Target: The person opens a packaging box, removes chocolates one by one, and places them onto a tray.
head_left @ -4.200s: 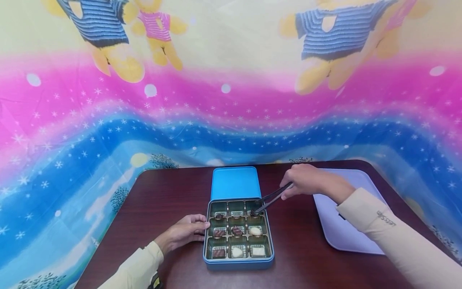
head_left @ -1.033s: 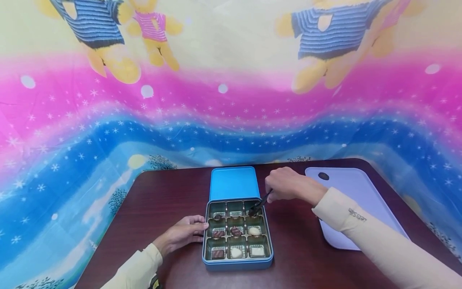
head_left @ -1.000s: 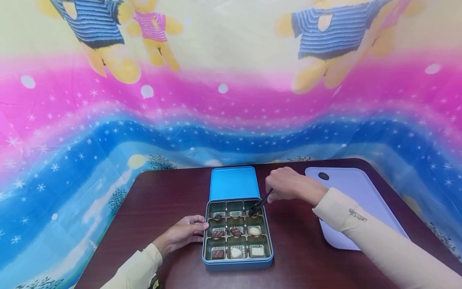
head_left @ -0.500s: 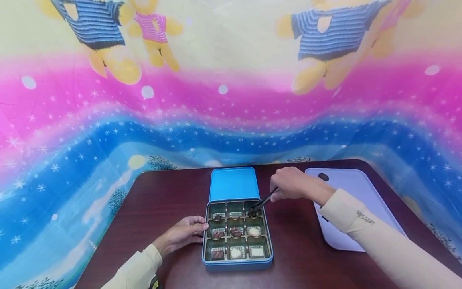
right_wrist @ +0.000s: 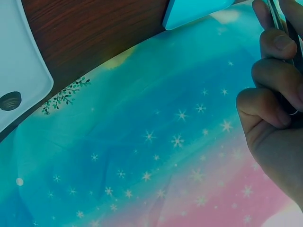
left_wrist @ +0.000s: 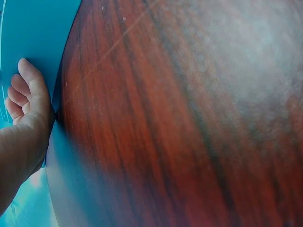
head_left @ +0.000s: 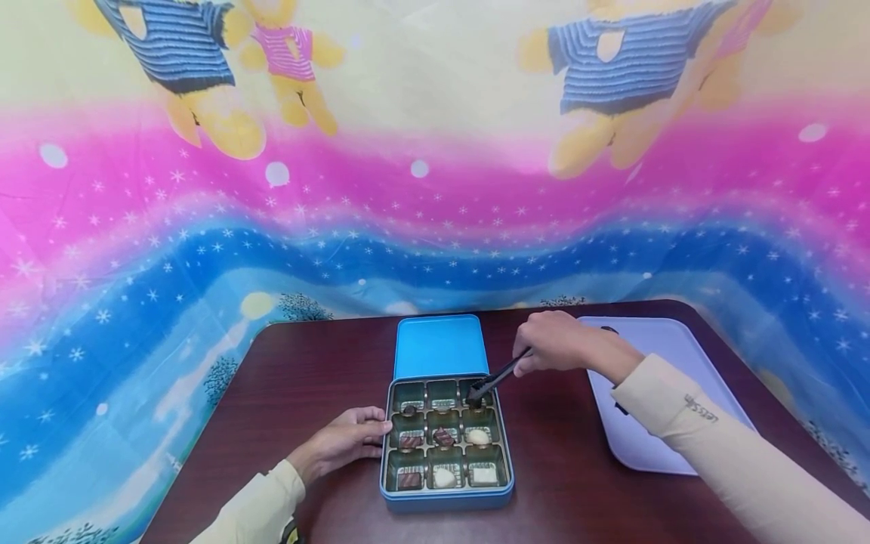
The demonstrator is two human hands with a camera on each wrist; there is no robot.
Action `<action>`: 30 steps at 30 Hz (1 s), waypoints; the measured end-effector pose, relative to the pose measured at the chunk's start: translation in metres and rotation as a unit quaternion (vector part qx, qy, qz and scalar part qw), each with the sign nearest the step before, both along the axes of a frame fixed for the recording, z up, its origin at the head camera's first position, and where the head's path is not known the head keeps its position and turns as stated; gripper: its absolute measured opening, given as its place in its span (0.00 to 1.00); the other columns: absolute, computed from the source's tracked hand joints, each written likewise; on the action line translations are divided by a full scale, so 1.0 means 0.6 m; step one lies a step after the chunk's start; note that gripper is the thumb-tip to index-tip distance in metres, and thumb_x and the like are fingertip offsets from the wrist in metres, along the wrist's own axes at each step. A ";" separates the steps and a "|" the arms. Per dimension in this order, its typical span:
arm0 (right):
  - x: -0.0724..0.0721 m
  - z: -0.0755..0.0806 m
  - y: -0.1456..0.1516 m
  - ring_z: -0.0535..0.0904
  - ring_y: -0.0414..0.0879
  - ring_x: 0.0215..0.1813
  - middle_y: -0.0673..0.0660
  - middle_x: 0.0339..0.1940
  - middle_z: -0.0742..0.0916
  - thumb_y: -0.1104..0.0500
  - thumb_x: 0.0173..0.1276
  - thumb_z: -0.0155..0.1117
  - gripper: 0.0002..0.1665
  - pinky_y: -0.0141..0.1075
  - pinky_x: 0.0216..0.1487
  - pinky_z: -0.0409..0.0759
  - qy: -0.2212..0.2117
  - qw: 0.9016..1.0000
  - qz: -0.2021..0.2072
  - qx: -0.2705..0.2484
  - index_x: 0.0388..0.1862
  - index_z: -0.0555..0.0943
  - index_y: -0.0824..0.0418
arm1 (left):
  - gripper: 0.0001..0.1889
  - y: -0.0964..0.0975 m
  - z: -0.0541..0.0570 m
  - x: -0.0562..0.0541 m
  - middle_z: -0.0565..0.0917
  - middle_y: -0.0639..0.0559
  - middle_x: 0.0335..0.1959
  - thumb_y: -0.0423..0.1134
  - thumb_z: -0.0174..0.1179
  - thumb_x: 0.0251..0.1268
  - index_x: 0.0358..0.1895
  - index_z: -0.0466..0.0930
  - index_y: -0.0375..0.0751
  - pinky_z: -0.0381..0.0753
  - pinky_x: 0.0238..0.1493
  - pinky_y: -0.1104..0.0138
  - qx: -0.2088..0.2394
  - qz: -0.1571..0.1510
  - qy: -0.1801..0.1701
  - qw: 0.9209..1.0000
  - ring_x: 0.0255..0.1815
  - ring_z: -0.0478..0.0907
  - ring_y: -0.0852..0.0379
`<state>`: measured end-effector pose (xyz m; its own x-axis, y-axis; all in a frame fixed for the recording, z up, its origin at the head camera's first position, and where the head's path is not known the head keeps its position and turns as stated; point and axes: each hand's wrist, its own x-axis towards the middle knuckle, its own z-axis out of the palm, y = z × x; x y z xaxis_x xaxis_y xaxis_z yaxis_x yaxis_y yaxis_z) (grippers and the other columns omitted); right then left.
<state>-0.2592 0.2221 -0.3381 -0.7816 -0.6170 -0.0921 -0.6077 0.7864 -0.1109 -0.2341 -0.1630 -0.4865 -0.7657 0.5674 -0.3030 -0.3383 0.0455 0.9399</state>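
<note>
A right hand (head_left: 553,340) grips dark tongs (head_left: 501,375), tips inside the upper-right compartment of a blue tin (head_left: 447,502) at lower center; whether they pinch the dark chocolate (head_left: 474,403) there cannot be told. The left hand (head_left: 340,440), fingers relaxed, touches the tin's left side. At right, a sleeve (head_left: 707,434) partly covers a lilac tray (head_left: 680,340), its dark oval piece (right_wrist: 10,101) mostly hidden from the head view.

A printed cloth backdrop (head_left: 435,204) around a dark, wood-grained surface (head_left: 319,363).
The cloth runs from cream at the top through pink to blue, with yellow bear figures (head_left: 204,121) in striped tops, their heads cut off by the upper edge; white snowflakes (head_left: 103,316) and pale dots (head_left: 277,174) scatter below, and dark leafy shrubs (head_left: 306,306) stand low, near the surface's rounded far corners.
</note>
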 end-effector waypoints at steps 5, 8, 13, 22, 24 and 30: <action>-0.003 0.000 0.008 0.77 0.32 0.30 0.39 0.30 0.87 0.46 0.63 0.72 0.08 0.36 0.36 0.78 -0.005 1.000 0.001 -0.011 0.36 0.90 0.47 | 0.07 -0.001 -0.002 -0.001 0.82 0.49 0.39 0.34 0.57 0.71 0.44 0.68 0.38 0.82 0.46 0.60 -0.001 -0.006 0.000 1.000 0.41 0.81 0.55; -0.003 0.003 0.016 0.79 0.34 0.33 0.41 0.32 0.88 0.46 0.63 0.71 0.10 0.38 0.38 0.80 -0.007 1.000 -0.005 -0.020 0.38 0.90 0.48 | 0.07 -0.001 -0.002 -0.002 0.82 0.48 0.40 0.34 0.57 0.72 0.44 0.69 0.38 0.82 0.46 0.60 -0.004 -0.005 -0.002 1.000 0.41 0.81 0.55; -0.004 0.009 0.033 0.83 0.40 0.39 0.44 0.36 0.89 0.44 0.64 0.71 0.14 0.42 0.41 0.82 -0.003 0.999 -0.013 -0.038 0.41 0.90 0.50 | 0.07 -0.001 -0.002 -0.002 0.82 0.48 0.40 0.34 0.58 0.71 0.44 0.69 0.38 0.83 0.46 0.60 -0.004 -0.004 -0.002 1.000 0.41 0.81 0.55; -0.007 0.026 0.070 0.85 0.47 0.47 0.48 0.42 0.90 0.43 0.65 0.68 0.17 0.46 0.46 0.84 -0.020 0.997 -0.030 -0.068 0.44 0.90 0.52 | 0.08 -0.002 -0.004 -0.001 0.82 0.50 0.38 0.34 0.58 0.70 0.43 0.69 0.38 0.82 0.45 0.60 0.005 -0.006 -0.001 1.000 0.41 0.81 0.56; -0.008 0.028 0.079 0.85 0.47 0.47 0.49 0.42 0.90 0.42 0.66 0.67 0.18 0.46 0.46 0.84 -0.024 0.996 -0.034 -0.073 0.44 0.90 0.52 | 0.08 -0.001 -0.004 -0.001 0.82 0.50 0.38 0.34 0.59 0.70 0.44 0.69 0.37 0.82 0.45 0.60 0.005 -0.005 -0.002 1.000 0.40 0.81 0.56; -0.017 0.032 0.110 0.86 0.48 0.46 0.50 0.42 0.90 0.44 0.66 0.68 0.17 0.47 0.46 0.84 -0.024 0.995 -0.051 -0.085 0.44 0.90 0.54 | 0.08 -0.001 -0.005 -0.002 0.83 0.50 0.38 0.35 0.59 0.70 0.43 0.69 0.37 0.83 0.45 0.60 0.003 -0.002 0.001 1.000 0.40 0.81 0.56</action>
<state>-0.2694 0.2881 -0.3191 -0.8382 -0.5445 -0.0320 -0.5164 0.8110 -0.2749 -0.2351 -0.1637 -0.4893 -0.7644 0.5717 -0.2981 -0.3368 0.0402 0.9407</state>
